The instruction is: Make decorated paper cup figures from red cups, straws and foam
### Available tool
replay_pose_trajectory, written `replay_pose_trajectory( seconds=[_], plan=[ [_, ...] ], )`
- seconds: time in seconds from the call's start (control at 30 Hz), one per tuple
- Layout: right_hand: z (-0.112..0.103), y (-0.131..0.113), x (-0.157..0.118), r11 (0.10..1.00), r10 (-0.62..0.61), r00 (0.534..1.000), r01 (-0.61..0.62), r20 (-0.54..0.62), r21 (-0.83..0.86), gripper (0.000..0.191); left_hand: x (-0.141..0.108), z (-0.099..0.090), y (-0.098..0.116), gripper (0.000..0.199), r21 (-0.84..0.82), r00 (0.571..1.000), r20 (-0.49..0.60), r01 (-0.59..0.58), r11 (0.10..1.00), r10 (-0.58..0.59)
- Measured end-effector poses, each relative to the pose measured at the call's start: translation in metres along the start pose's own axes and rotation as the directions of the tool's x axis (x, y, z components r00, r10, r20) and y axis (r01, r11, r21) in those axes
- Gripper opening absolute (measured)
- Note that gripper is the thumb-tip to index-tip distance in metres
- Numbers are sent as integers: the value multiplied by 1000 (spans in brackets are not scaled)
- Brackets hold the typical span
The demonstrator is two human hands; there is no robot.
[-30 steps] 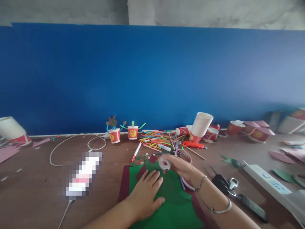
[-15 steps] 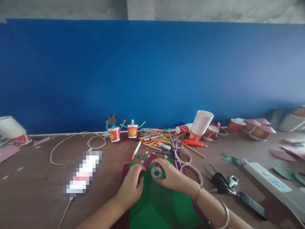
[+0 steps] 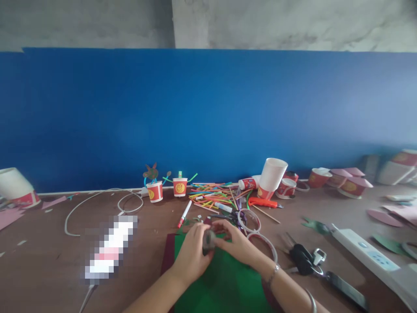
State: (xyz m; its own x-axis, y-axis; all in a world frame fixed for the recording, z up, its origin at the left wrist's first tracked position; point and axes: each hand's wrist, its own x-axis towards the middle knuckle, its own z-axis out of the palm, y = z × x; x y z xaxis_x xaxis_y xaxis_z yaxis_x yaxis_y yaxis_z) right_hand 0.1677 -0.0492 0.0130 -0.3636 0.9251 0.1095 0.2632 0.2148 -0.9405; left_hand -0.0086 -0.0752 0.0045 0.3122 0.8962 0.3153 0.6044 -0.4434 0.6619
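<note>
A small roll of tape [image 3: 209,241] is held upright between my two hands, above the green sheet [image 3: 224,287]. My left hand [image 3: 194,248] wraps round its left side, fingers on top and thumb below. At the roll's right edge, my right hand [image 3: 233,241] has its thumb and fingertips closed on it; whether they grip a loose tape end cannot be made out. Under the green sheet, a dark red sheet [image 3: 168,254] shows along the left. Scissors [image 3: 241,217] and two larger tape rolls [image 3: 249,220] lie just beyond my right hand.
Coloured sticks [image 3: 211,193], a marker [image 3: 185,214], a glue stick [image 3: 223,207] and an orange cutter [image 3: 264,202] lie farther back. Paper cups [image 3: 272,178] stand along the blue panel [image 3: 208,113]. Keys [image 3: 302,258] and a power strip [image 3: 368,250] are right; a phone [image 3: 112,248] is left.
The tape roll has passed from my right hand into my left and turned more edge-on. My hands have come together around it. The camera view has tilted up slightly.
</note>
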Motion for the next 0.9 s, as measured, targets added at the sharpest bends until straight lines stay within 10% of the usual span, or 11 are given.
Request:
replay_pose_trajectory(
  seconds=[0.2, 0.47, 0.7, 0.9],
  plan=[
    [-50, 17, 9, 773, -127, 948, -91, -293, -628, 18, -6, 3, 0, 50, 213, 981, 191, -78, 974, 36],
    [-54, 15, 17, 524, -112, 964, -147, -239, -839, 21, -15, 9, 0, 54, 133, 946, 287, -194, 972, 149],
    [10, -17, 69, 622, -256, 949, 305, 181, -721, 28, -11, 13, -6, 51, 207, 941, 295, -233, 950, 166],
    [67, -21, 123, 417, -199, 841, 537, 502, -733, 35, -8, 23, -21, 37, 262, 948, 271, -238, 935, 166]
  ],
)
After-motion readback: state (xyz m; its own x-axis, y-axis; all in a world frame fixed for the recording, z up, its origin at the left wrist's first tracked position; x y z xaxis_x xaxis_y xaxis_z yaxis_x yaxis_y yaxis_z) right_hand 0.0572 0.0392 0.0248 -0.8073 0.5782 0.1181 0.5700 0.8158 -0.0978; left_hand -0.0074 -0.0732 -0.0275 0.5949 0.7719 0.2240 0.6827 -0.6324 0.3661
